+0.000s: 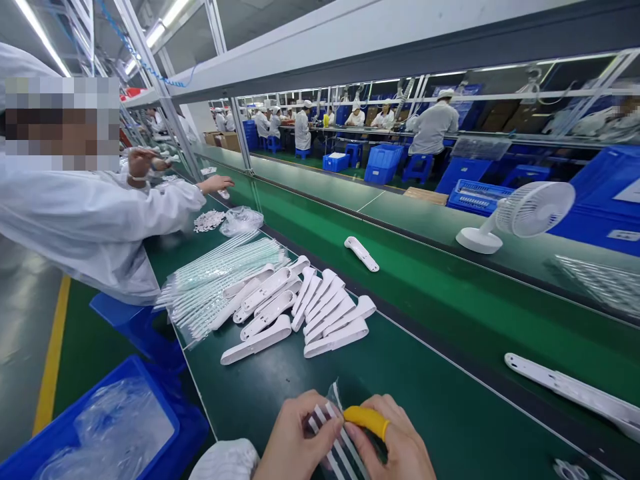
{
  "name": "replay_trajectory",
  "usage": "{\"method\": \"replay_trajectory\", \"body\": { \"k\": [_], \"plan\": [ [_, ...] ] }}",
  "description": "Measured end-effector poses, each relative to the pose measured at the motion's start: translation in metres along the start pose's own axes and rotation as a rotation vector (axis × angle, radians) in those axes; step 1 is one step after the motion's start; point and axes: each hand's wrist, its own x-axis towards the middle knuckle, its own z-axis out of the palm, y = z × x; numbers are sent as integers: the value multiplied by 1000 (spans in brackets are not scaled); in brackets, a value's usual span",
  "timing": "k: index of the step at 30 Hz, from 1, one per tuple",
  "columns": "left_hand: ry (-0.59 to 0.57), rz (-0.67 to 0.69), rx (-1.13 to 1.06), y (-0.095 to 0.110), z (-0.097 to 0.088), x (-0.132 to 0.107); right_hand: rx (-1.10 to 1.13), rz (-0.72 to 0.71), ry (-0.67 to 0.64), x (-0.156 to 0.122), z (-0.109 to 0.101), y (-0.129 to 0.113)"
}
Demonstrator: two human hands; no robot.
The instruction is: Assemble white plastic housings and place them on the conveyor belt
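Low in the view, my left hand (297,433) pinches a clear plastic sheet with white strips (340,461) between thumb and fingers. My right hand (397,443) grips the same sheet at its right edge. A yellow finger cot (367,420) covers one of its fingers. The sheet's lower end runs out of the frame. Beyond my hands, several white curved plastic housings (333,313) lie in an overlapping group on the green table (240,407). To their left is a stack of striped strips in clear plastic (215,283).
A green conveyor belt (425,293) carries one small white housing (362,254) and a longer white part (575,393). A white fan (530,210) stands behind it. At left, a co-worker's sleeve (150,213) reaches over the table. Below, a blue bin (170,413) holds plastic film.
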Motion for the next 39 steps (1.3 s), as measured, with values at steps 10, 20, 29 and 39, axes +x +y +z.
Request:
{"method": "replay_trajectory", "body": {
  "k": [10,20,29,39],
  "plan": [
    [24,80,354,-20,-3,6,21,55,-72,11,-17,10],
    [411,160,781,-3,-29,30,51,163,120,22,-68,40],
    [279,203,572,-15,-36,51,-18,143,130,10,-64,57],
    [-62,-31,-26,-5,-14,29,-396,41,-73,12,-63,46]
  ]
}}
